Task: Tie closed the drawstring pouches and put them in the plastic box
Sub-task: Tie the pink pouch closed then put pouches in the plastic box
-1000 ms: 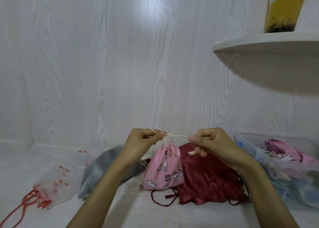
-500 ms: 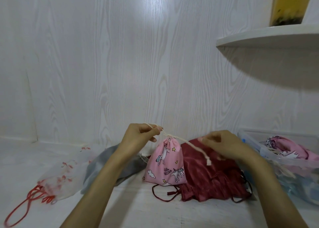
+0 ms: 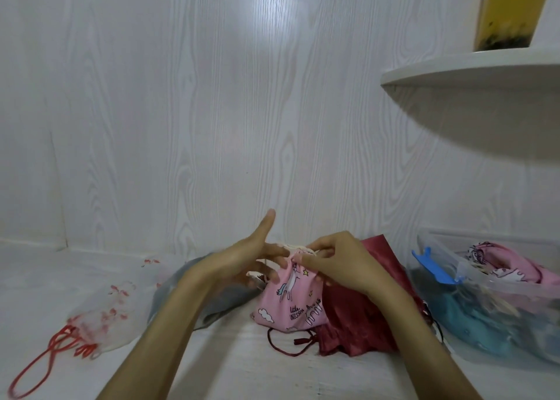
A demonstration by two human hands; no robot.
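A pink unicorn-print pouch stands on the white surface in the middle, its cream drawstring looped over its gathered neck. My right hand pinches that neck and cord from the right. My left hand is beside the neck on the left with fingers straight and thumb raised, its fingertips touching the cord. A dark red satin pouch lies behind and right of the pink one. A clear plastic box with a blue latch sits at the right and holds pink and teal pouches.
A grey pouch lies behind my left forearm. A sheer white pouch with a red cord lies at the left. A white shelf juts from the wall at upper right, bearing a yellow container.
Both hands came down and together at the pouch's neck. The left hand let go of the cord end and spread its fingers; the right moved from the cord to the gathered neck.
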